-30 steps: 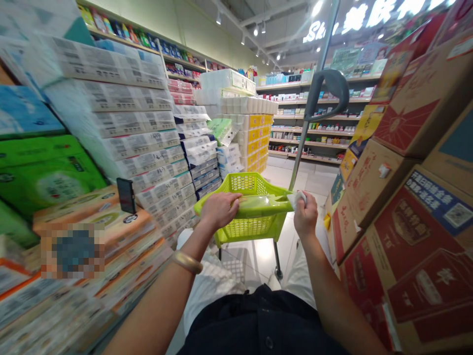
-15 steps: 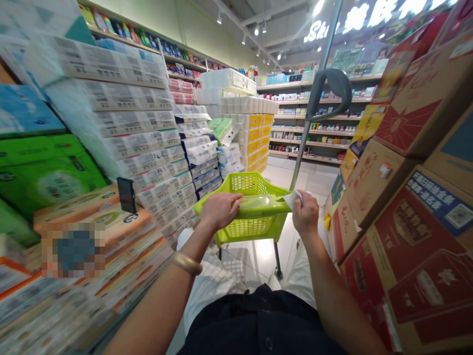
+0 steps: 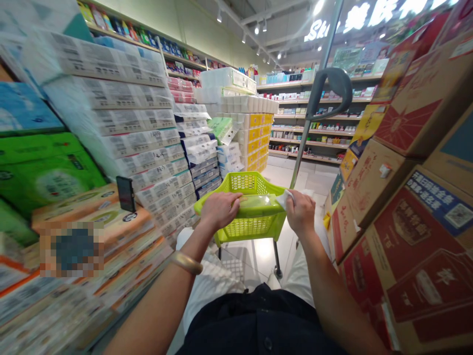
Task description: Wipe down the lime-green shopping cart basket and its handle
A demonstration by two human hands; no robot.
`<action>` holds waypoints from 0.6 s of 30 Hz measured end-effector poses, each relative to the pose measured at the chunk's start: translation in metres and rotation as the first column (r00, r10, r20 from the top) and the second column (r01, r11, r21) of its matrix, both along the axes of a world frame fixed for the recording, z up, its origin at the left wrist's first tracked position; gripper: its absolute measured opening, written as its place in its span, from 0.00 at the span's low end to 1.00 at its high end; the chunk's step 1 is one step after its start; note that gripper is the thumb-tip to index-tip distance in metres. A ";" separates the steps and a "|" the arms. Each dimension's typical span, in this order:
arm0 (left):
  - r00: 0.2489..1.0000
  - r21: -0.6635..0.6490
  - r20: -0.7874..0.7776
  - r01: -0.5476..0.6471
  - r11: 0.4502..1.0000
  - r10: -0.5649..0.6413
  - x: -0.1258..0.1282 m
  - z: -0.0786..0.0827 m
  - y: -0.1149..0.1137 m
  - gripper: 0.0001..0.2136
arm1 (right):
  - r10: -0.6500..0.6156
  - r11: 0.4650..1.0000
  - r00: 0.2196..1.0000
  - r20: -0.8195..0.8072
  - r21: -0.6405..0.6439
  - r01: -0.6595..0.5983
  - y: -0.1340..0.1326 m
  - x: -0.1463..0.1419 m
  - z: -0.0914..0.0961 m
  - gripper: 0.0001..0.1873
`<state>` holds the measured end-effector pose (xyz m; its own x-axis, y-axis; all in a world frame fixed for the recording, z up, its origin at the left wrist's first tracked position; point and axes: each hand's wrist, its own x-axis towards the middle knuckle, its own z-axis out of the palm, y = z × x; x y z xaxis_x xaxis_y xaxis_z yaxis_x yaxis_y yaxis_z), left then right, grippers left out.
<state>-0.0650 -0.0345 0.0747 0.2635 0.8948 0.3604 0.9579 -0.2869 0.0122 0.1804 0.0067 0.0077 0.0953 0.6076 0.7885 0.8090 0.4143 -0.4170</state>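
A lime-green shopping cart [image 3: 254, 229] with a perforated basket stands right in front of my legs. My left hand [image 3: 220, 209] is closed over the left part of its near handle edge; a bangle circles that wrist. At the right end of the same edge, my right hand [image 3: 301, 212] presses a crumpled white tissue [image 3: 284, 198] against the green plastic. A clear cover strip [image 3: 258, 200] on the handle shows between both hands. Behind the right hand rises a metal pole [image 3: 301, 153] with a grey loop handle [image 3: 330, 93].
Tall stacks of wrapped tissue packs [image 3: 144, 123] line the left side. A black phone-like object [image 3: 126, 194] stands on orange packs [image 3: 92, 209]. Red and brown cartons [image 3: 399, 231] are piled close on the right. Stocked shelves [image 3: 306, 116] run across the back.
My right hand has shifted slightly left along the cart's handle edge with the tissue, more of which now shows behind the fingers. My left hand has stayed in place.
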 end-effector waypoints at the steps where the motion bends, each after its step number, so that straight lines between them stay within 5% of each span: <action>1: 1.000 0.006 0.002 0.002 1.000 -0.002 0.000 0.000 0.000 0.21 | -0.009 1.000 0.999 -0.041 -0.012 0.008 0.006 0.007 0.000 0.17; 5: 1.000 0.015 -0.002 0.000 1.000 0.000 0.000 -0.001 0.001 0.21 | -0.043 0.999 0.990 -0.132 -0.034 0.039 0.013 0.011 -0.001 0.18; 8: 1.000 0.010 -0.013 -0.004 1.000 0.004 -0.001 0.000 0.000 0.21 | -0.074 0.997 0.996 -0.059 0.002 0.074 -0.001 -0.013 -0.003 0.16; 12: 1.000 0.006 -0.020 -0.020 1.000 0.020 -0.003 0.000 0.000 0.21 | 0.028 0.997 0.997 0.072 0.067 -0.033 -0.023 -0.037 -0.005 0.15; 18: 1.000 0.016 -0.029 0.008 1.000 -0.007 -0.004 -0.001 -0.001 0.21 | 0.011 0.999 1.000 0.009 0.038 -0.012 -0.006 -0.004 0.000 0.16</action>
<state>-0.0690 -0.0359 0.0738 0.2806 0.8871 0.3665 0.9556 -0.2939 -0.0204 0.1762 0.0010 0.0075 0.0813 0.5778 0.8121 0.8077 0.4392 -0.3933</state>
